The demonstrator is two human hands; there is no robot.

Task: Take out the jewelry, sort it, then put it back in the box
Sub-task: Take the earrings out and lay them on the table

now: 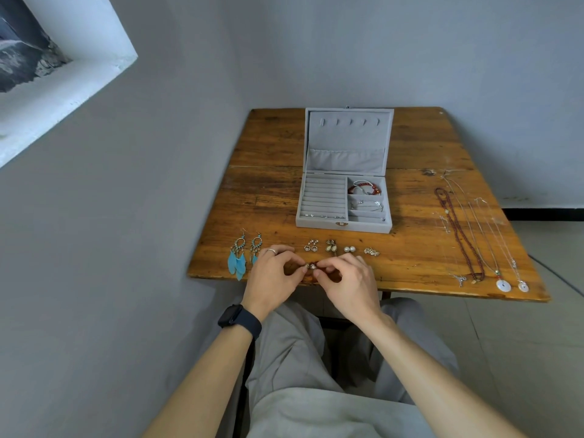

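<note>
Mid-sort: both hands, left hand (273, 273) and right hand (349, 284), pinch a small earring (311, 266) at lower centre (bracelets (363, 188) remain boxed), necklaces (474, 235) lie right on the desk (271, 191).

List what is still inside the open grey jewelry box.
In the jewelry box: a red bead bracelet top right, a silver chain below it, and small studs along the front ring row. The studs are too tiny to identify further.

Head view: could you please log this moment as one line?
both hands pinch small earring | jewelry box open | earrings row | necklaces on table's right
</note>
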